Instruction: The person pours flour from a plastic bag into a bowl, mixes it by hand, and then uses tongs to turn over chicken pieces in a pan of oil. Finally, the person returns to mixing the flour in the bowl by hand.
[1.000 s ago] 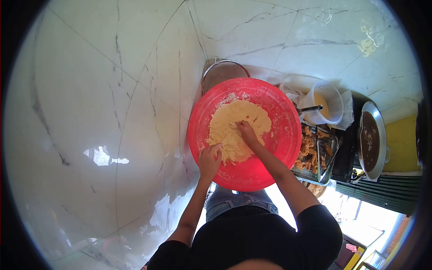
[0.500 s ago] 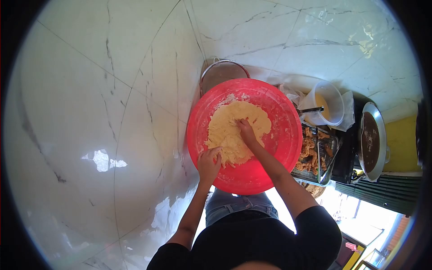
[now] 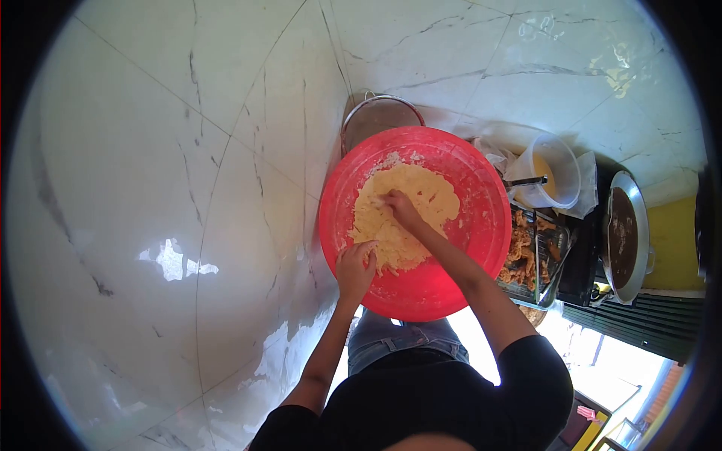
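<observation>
A wide red plastic basin (image 3: 481,248) sits in front of me, with pale yellow, crumbly flour (image 3: 429,195) spread over its middle. My right hand (image 3: 402,207) is down in this flour near the centre, its fingers curled closed and partly sunk in it. Whether a piece of something lies inside that grip is hidden. At the basin's near left side, my left hand (image 3: 355,269) touches the edge of the flour with its thumb and fingers apart. Clumps of flour stick to the basin's inner wall.
Right of the basin are a tray of fried pieces (image 3: 523,252), a clear tub (image 3: 541,161) with yellow liquid and a dark-handled utensil, and a pan of dark oil (image 3: 623,233). A metal-rimmed container (image 3: 383,113) stands behind. Marbled tile wall (image 3: 263,173) rises close at left.
My right hand has moved left and slightly away from me through the flour. My left hand keeps its place by the basin's near left side. The whole view has shifted slightly.
</observation>
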### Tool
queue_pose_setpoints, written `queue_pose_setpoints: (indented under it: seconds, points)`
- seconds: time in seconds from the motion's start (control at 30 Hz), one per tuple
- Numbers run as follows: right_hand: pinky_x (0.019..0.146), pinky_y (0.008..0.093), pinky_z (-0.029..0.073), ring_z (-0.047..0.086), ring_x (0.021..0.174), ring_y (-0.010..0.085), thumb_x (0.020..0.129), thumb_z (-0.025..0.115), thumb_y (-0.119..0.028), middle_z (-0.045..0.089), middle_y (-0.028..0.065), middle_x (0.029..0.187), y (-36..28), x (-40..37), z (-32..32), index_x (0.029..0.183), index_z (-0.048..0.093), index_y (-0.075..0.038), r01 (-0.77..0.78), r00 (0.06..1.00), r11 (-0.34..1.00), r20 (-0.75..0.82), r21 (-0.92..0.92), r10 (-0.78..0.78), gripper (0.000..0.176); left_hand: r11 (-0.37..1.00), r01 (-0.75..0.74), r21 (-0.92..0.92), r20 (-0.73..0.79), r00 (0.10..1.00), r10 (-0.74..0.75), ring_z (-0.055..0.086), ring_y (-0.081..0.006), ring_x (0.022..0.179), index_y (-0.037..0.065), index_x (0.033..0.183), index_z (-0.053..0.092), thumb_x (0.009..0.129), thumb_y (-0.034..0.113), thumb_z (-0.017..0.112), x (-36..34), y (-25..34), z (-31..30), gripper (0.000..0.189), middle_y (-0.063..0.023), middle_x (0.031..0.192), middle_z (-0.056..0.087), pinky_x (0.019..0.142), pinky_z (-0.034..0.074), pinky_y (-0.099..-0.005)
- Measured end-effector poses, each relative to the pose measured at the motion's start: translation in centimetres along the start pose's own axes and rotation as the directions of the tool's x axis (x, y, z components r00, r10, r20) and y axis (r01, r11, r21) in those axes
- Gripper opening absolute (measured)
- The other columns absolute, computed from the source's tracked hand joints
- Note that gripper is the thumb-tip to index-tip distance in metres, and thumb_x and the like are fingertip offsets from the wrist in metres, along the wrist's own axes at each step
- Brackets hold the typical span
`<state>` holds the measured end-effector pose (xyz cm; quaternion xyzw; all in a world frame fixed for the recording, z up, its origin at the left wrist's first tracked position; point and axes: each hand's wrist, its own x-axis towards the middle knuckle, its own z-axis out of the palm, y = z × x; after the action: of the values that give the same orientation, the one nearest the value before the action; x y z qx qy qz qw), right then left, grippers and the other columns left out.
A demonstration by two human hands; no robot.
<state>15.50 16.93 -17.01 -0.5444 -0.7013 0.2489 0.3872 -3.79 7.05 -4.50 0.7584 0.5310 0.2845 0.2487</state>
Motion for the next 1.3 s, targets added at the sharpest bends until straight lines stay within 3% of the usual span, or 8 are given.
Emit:
queue_pose_setpoints:
  seconds: [0.43, 0.63, 0.73, 0.83, 1.03, 1.13, 1.23, 1.3]
  points:
    - [0.069, 0.0313, 0.042, 0.049, 0.080, 0.0257, 0.079, 0.050, -0.005, 0.050, 0.0120, 0.080, 0.9, 0.2, 0.0, 0.093, 0.057, 0.000, 0.099, 0.992, 0.980, 0.097, -0.175, -0.083, 0.016, 1.000, -0.002, -0.019, -0.030, 1.000, 0.002, 0.057, -0.0227, 0.088, 0.011, 0.095, 0.060, 0.078, 0.013, 0.055, -0.1, -0.1, 0.2, 0.018, -0.0061, 0.091, 0.062, 0.086, 0.037, -0.0370]
    - [0.070, 0.0308, 0.042, 0.051, 0.081, 0.0263, 0.076, 0.052, 0.000, 0.052, 0.0130, 0.083, -1.2, -2.9, -2.1, 0.097, 0.060, -0.001, -0.475, 0.879, 0.821, 0.116, 0.317, 0.463, 0.022, 1.000, -0.005, 0.000, -0.020, 1.000, 0.005, 0.057, -0.0227, 0.088, 0.010, 0.094, 0.061, 0.077, 0.014, 0.056, -0.1, -0.1, 0.3, 0.017, -0.0049, 0.092, 0.062, 0.086, 0.037, -0.0376]
    - [0.071, 0.0305, 0.043, 0.051, 0.082, 0.0259, 0.075, 0.053, 0.002, 0.052, 0.0129, 0.083, -0.8, -3.8, -1.2, 0.098, 0.059, 0.000, -0.122, 0.992, 0.983, -0.002, -0.135, 0.123, 0.024, 1.000, 0.007, 0.014, -0.011, 1.000, -0.006, 0.057, -0.0225, 0.088, 0.010, 0.094, 0.061, 0.078, 0.014, 0.056, 0.0, 0.0, 0.2, 0.017, -0.0046, 0.092, 0.062, 0.085, 0.038, -0.0372]
    - [0.069, 0.0302, 0.038, 0.048, 0.077, 0.0214, 0.084, 0.048, -0.020, 0.047, 0.0123, 0.078, 0.1, -3.4, -0.6, 0.081, 0.050, 0.003, -0.243, 0.966, 0.958, -0.047, 0.155, 0.253, 0.023, 1.000, 0.015, 0.019, 0.002, 1.000, -0.015, 0.057, -0.0224, 0.088, 0.010, 0.094, 0.061, 0.078, 0.014, 0.056, 0.0, 0.1, 0.2, 0.017, -0.0046, 0.093, 0.062, 0.085, 0.038, -0.0368]
    - [0.068, 0.0315, 0.042, 0.050, 0.082, 0.0221, 0.081, 0.053, -0.010, 0.050, 0.0124, 0.082, 0.3, -2.7, -2.2, 0.096, 0.054, 0.003, -0.086, 0.990, 0.989, 0.098, -0.120, 0.098, 0.020, 1.000, 0.020, 0.003, 0.006, 1.000, -0.020, 0.057, -0.0220, 0.088, 0.011, 0.094, 0.061, 0.078, 0.015, 0.055, -0.1, 0.2, 0.0, 0.017, -0.0043, 0.093, 0.062, 0.085, 0.037, -0.0368]
    - [0.069, 0.0307, 0.042, 0.052, 0.083, 0.0232, 0.076, 0.058, -0.006, 0.053, 0.0137, 0.085, 0.6, -2.0, -2.6, 0.097, 0.058, 0.000, -0.509, 0.846, 0.521, 0.288, 0.685, 0.449, 0.023, 1.000, 0.018, 0.005, 0.005, 1.000, -0.018, 0.057, -0.0218, 0.089, 0.011, 0.094, 0.061, 0.078, 0.015, 0.055, -0.1, 0.4, 0.1, 0.017, -0.0041, 0.094, 0.062, 0.086, 0.037, -0.0369]
    - [0.072, 0.0307, 0.044, 0.053, 0.085, 0.0242, 0.074, 0.060, -0.005, 0.054, 0.0151, 0.088, 1.7, -2.6, -4.0, 0.098, 0.059, 0.000, -0.041, 0.998, 0.999, -0.049, 0.032, 0.043, 0.024, 1.000, 0.013, 0.016, -0.004, 1.000, -0.013, 0.057, -0.0217, 0.089, 0.011, 0.093, 0.061, 0.078, 0.015, 0.055, -0.2, 0.0, 0.2, 0.017, -0.0040, 0.094, 0.062, 0.087, 0.037, -0.0370]
    - [0.074, 0.0320, 0.044, 0.054, 0.087, 0.0248, 0.077, 0.058, -0.005, 0.054, 0.0145, 0.092, 2.6, -2.9, -5.6, 0.098, 0.058, 0.000, -0.246, 0.969, 0.969, -0.015, 0.007, 0.246, 0.022, 1.000, 0.009, 0.020, -0.007, 1.000, -0.009, 0.057, -0.0216, 0.089, 0.011, 0.093, 0.061, 0.078, 0.016, 0.055, -0.2, -0.1, 0.4, 0.017, -0.0040, 0.093, 0.062, 0.086, 0.037, -0.0370]
